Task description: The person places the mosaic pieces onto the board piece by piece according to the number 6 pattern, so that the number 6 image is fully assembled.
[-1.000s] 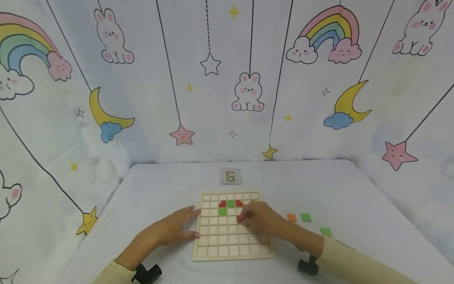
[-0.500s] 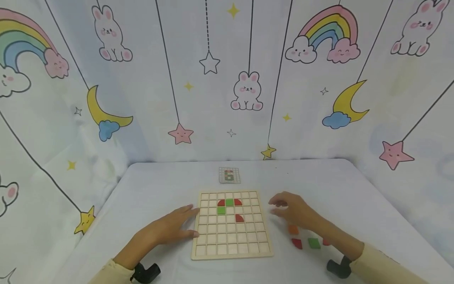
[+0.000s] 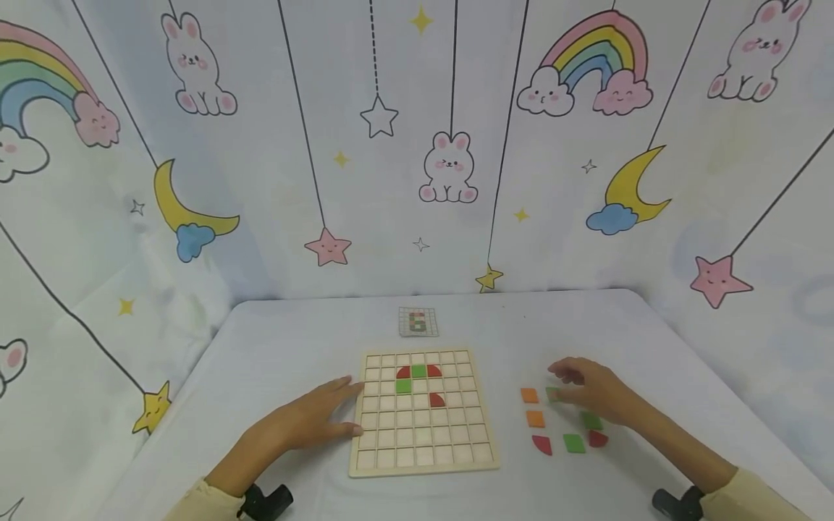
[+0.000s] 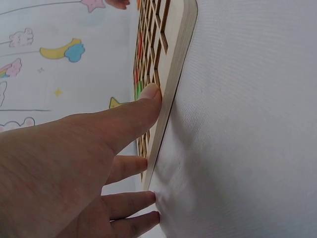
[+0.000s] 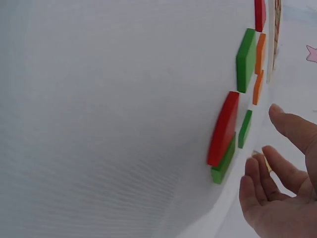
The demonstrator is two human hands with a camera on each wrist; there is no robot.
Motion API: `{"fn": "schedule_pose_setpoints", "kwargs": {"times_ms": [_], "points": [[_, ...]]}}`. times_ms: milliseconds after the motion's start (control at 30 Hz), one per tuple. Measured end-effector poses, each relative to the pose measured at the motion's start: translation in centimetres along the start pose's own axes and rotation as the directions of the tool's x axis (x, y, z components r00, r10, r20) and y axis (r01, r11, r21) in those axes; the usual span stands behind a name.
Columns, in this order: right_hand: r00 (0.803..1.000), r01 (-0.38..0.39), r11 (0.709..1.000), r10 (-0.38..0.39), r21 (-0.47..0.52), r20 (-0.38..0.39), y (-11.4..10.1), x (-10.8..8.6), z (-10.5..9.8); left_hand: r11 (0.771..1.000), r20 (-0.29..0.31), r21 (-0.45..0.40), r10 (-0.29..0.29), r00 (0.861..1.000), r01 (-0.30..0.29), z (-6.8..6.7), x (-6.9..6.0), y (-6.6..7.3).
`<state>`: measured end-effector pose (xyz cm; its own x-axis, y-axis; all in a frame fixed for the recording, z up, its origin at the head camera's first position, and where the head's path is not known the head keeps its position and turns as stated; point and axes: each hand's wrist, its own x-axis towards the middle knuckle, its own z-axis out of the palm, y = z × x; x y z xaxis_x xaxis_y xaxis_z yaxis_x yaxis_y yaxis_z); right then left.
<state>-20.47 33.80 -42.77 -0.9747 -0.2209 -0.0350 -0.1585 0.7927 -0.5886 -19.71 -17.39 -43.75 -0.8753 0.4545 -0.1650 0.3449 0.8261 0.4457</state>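
Observation:
A wooden grid board (image 3: 423, 438) lies on the white table. In its cells sit two green squares, one of them this green square (image 3: 404, 386), and three red quarter-round tiles, the lowest red tile (image 3: 436, 399) apart from the rest. My left hand (image 3: 306, 418) rests at the board's left edge, thumb (image 4: 148, 94) and fingertips touching the rim. To the right of the board, my right hand (image 3: 596, 391) hovers above the loose tiles with nothing in its grasp, its fingers loosely bent. Partly behind it lies a green square tile (image 3: 553, 394).
Loose beside the board are two orange squares, such as this orange tile (image 3: 530, 395), two red quarter-rounds, such as this red tile (image 3: 542, 445), and more green squares, such as this green tile (image 3: 574, 443). A small gridded pattern card (image 3: 418, 322) lies behind the board.
My right hand has let go of the lowest red quarter-round on the board and moved right, over the loose tiles. The left hand stays at the board's edge.

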Motion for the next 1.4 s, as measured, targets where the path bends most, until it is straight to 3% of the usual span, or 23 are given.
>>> {"fn": "schedule_pose_setpoints", "kwargs": {"times_ms": [200,1133,1400], "points": [[0.999,-0.02,1.0,0.02,0.009,0.042,1.0,-0.1,0.4,1.0,0.003,-0.003,0.0,1.0,0.0,0.0,0.0,0.0],[0.998,-0.063,0.997,0.064,-0.049,0.022,0.7,0.1,0.7,1.0,0.004,-0.006,0.006,1.0,-0.006,-0.3,-0.1,0.5],[1.0,-0.017,0.999,0.017,-0.049,0.005,-0.2,0.4,1.0,1.0,0.006,-0.004,-0.003,1.0,0.003,-0.2,-0.1,0.4]]}}
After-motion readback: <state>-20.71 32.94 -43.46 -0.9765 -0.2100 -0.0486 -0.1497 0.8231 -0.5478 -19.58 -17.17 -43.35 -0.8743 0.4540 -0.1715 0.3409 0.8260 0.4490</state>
